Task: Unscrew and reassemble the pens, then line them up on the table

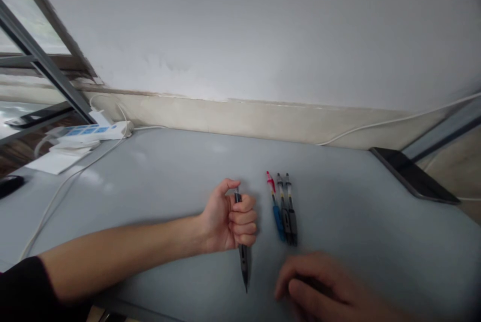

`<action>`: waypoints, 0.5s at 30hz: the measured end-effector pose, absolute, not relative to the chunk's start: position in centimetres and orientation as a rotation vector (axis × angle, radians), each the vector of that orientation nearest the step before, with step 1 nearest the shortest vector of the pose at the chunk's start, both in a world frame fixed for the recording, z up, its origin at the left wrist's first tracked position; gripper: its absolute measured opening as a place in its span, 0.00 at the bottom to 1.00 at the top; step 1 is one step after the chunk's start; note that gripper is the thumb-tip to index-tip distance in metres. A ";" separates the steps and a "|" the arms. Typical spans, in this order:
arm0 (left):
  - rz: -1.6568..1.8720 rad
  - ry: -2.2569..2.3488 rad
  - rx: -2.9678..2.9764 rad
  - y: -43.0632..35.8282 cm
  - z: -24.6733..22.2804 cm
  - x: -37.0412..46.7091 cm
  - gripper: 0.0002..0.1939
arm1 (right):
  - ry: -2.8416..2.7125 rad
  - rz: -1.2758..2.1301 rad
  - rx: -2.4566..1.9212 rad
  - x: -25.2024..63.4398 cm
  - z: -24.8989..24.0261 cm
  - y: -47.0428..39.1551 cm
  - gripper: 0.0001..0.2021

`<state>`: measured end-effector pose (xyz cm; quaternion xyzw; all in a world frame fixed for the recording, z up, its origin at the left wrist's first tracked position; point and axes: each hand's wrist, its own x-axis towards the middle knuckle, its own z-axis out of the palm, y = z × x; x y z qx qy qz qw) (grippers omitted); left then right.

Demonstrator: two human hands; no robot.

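Observation:
My left hand (231,219) is wrapped around a black retractable pen (243,262). Its tip points down toward the table's near edge, and my thumb rests by the push button at the top. Blurred at the lower right, my right hand (319,282) has loosely curled fingers, with a gap between thumb and forefinger and no object visible in it. Between and beyond my hands, three pens lie side by side: one with a red top and blue grip (278,220), and two clear-barrelled ones with dark grips, a middle pen (286,224) and a right pen (293,224).
The grey table (180,171) meets a pale wall (255,36). At the back left, a white power strip (112,131) sits with cables near white papers (62,159). A dark mouse-like object (10,185) is at the left edge. A black tablet-like slab (413,174) lies back right.

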<state>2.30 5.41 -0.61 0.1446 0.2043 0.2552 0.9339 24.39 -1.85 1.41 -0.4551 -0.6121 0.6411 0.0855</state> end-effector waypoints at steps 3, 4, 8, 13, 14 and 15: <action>0.529 0.413 0.309 5.3 -0.6 2.3 0.21 | -1.821 1.918 -1.371 24.2 1.5 -1.7 0.35; 0.533 0.412 0.313 5.3 -0.6 2.3 0.22 | -1.823 1.924 -1.367 24.2 1.5 -1.6 0.35; 0.537 0.422 0.332 5.4 -0.5 2.2 0.23 | -1.807 1.919 -1.389 24.3 1.6 -1.8 0.33; 0.554 0.471 0.371 5.4 -0.4 2.4 0.24 | -1.860 1.859 -1.364 24.6 1.5 -2.2 0.32; 0.567 0.488 0.382 5.4 -0.3 2.5 0.22 | -1.869 1.855 -1.345 24.7 1.4 -2.2 0.31; 0.584 0.509 0.395 5.5 -0.3 2.6 0.20 | -1.881 1.839 -1.332 24.8 1.3 -2.2 0.30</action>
